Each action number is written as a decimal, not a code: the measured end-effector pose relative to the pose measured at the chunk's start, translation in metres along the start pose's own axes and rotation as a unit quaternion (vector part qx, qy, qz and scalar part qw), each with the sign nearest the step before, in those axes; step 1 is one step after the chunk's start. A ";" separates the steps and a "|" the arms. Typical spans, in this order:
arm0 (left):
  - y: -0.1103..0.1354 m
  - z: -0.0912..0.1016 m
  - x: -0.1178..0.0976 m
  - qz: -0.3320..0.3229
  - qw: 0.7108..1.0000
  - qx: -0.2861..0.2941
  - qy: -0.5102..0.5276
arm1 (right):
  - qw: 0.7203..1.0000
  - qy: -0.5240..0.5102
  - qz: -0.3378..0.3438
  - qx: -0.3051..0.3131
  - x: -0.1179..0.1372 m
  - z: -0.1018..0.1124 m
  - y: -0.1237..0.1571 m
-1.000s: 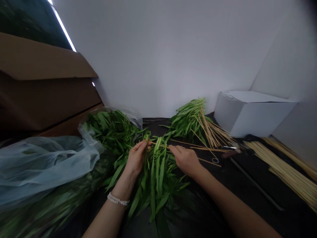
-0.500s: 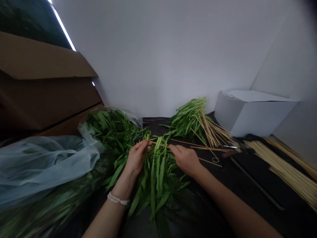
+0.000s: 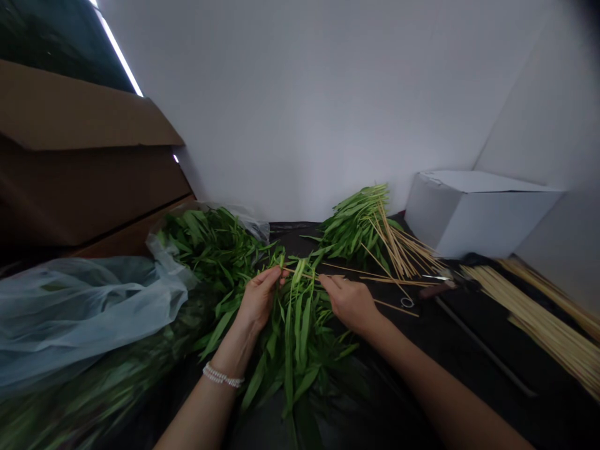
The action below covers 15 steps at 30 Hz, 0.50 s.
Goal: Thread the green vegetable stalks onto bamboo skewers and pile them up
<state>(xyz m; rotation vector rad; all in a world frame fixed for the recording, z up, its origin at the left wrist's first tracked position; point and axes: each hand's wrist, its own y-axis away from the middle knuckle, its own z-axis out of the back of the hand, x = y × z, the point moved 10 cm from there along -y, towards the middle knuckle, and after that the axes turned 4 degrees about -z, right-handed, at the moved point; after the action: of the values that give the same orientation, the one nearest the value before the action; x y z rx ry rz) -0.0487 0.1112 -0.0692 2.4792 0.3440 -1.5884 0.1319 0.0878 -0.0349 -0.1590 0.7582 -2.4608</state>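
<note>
My right hand (image 3: 354,301) is closed in a pinch on a thin bamboo skewer (image 3: 307,275), which reaches left toward my other hand. Between the two hands, several long green leafy stems (image 3: 300,312) hang down from the skewer, their pale stalk ends on top. My left hand (image 3: 260,295) pinches another green stem (image 3: 281,258) at the skewer's left end; the fingers hide the exact contact. Under and around the hands lies a heap of loose greens (image 3: 262,369).
A clear plastic bag (image 3: 94,312) of greens lies left, below a cardboard box (image 3: 89,187). Behind right are skewers strung with leaves (image 3: 360,219). Scissors (image 3: 438,287), a bundle of bamboo skewers (image 3: 529,319) and a white box (image 3: 497,219) are on the right.
Hardly anything differs. Both hands keep the same pinch, with only a very slight shift of the fingers and of the view.
</note>
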 end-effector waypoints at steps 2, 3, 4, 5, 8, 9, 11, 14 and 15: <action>0.000 -0.001 0.001 0.003 1.000 0.005 0.000 | 1.000 0.000 -0.001 0.002 0.000 -0.001 0.000; 0.000 -0.002 0.002 0.005 1.000 0.009 0.000 | 1.000 0.000 -0.001 0.004 0.000 -0.002 0.001; 0.000 -0.002 0.003 0.008 1.000 0.015 -0.001 | 1.000 0.000 -0.001 0.006 0.000 -0.003 0.001; 0.000 -0.003 0.004 0.013 1.000 0.020 -0.001 | 1.000 0.000 -0.001 0.008 0.000 -0.003 0.001; -0.001 -0.003 0.009 0.028 0.999 0.027 0.000 | 1.000 0.000 -0.001 0.018 0.001 -0.005 0.001; -0.001 -0.003 0.010 0.032 0.999 0.028 0.000 | 1.000 0.000 -0.001 0.022 0.002 -0.005 0.001; -0.001 -0.003 0.010 0.035 0.999 0.029 -0.001 | 0.999 0.000 -0.002 0.032 0.003 -0.007 0.001; 0.000 -0.004 0.009 0.034 0.999 0.032 -0.005 | 0.999 -0.001 -0.005 0.044 0.003 -0.008 0.001; 0.001 -0.005 0.008 0.034 0.999 0.033 -0.007 | 0.999 -0.002 -0.007 0.046 0.003 -0.008 0.001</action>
<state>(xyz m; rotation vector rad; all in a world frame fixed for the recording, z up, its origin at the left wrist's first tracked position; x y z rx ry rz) -0.0409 0.1124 -0.0746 2.4993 0.2051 -1.6133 0.1274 0.0893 -0.0422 -0.1351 0.6422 -2.5014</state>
